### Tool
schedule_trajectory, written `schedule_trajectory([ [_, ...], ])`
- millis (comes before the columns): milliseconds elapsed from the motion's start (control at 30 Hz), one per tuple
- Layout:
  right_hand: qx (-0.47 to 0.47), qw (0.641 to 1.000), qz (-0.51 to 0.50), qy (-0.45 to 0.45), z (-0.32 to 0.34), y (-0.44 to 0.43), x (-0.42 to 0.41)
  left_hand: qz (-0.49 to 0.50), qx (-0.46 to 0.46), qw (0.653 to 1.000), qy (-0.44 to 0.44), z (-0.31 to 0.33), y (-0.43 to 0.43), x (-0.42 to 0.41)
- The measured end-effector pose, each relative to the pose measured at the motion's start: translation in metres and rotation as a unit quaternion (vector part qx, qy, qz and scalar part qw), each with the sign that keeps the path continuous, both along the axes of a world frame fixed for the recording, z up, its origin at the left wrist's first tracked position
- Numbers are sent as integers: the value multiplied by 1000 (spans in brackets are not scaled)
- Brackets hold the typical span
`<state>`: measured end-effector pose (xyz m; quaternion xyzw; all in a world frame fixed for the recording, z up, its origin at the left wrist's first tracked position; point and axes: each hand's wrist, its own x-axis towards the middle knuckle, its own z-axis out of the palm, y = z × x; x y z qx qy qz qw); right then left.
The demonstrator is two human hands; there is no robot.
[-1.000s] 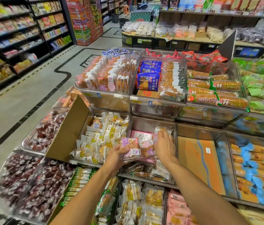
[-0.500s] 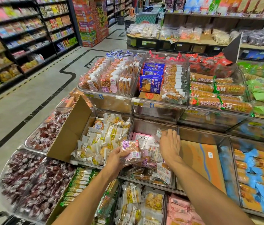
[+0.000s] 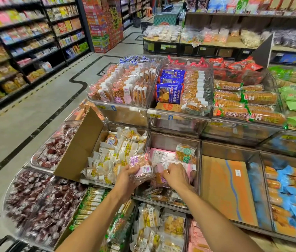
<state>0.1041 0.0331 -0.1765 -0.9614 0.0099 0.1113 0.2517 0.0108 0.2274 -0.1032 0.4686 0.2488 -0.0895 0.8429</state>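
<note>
Item: one snack pack, clear wrapper with a purple-and-pink label, a brown cake inside. Location: held up over the seam between two clear bins on the middle tier of a shop display. Left hand: clamped on the pack's lower edge, fingers curled beneath and thumb on top. Right hand: palm down inside the bin, fingers bent onto the loose packs lying there; whether it gripped one could not be told. Also in that bin: a pink box lying flat at the back, and a green-labelled pack resting on it. Left neighbour: a bin of yellow-labelled cakes with a cardboard flap standing open beside it. Right neighbour: an orange cardboard sheet lying flat. Far left: dark red sweets heaped in curved trays.
</note>
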Motion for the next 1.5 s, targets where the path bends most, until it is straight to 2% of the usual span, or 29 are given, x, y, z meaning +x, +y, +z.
schedule_trajectory([
  [200,25,997,-49,58,1,19,-5,30,4,1000,8,5,10,-9],
  [333,104,990,-88,41,7,25,-13,47,21,998,22,11,14,-14],
  [400,177,975,-129,47,8,28,-18,48,18,998,21,15,14,-18],
  [567,299,924,-177,160,8,33,-23,44,13,998,31,15,14,-24],
  [667,384,882,-207,177,12,26,-31,28,18,999,25,12,16,-28],
  [733,455,841,-227,185,20,16,-34,34,18,999,26,10,18,-31],
  [867,632,699,-250,223,41,-12,-39,26,28,999,6,17,13,-34],
  [900,655,677,-243,232,40,-18,-40,16,33,999,-3,19,9,-34],
  [933,656,677,-230,241,41,-23,-42,7,36,999,-10,24,3,-35],
  [1067,596,742,-187,241,38,-37,-52,-22,47,998,-30,22,-2,-30],
  [1133,587,762,-150,228,25,-49,-49,-9,62,996,-59,3,5,-25],
  [1200,592,762,-119,234,24,-60,-50,-22,73,995,-66,-11,9,-25],
  [1267,582,765,-117,250,53,-60,-60,-28,73,996,-42,29,-8,-41],
  [1300,591,755,-120,255,63,-61,-62,-25,72,996,-40,37,-11,-45],
  [1433,579,774,-85,241,68,-57,-61,0,93,995,-23,49,-5,-69],
  [1500,588,770,-63,239,64,-46,-66,17,105,994,-17,52,0,-87],
])
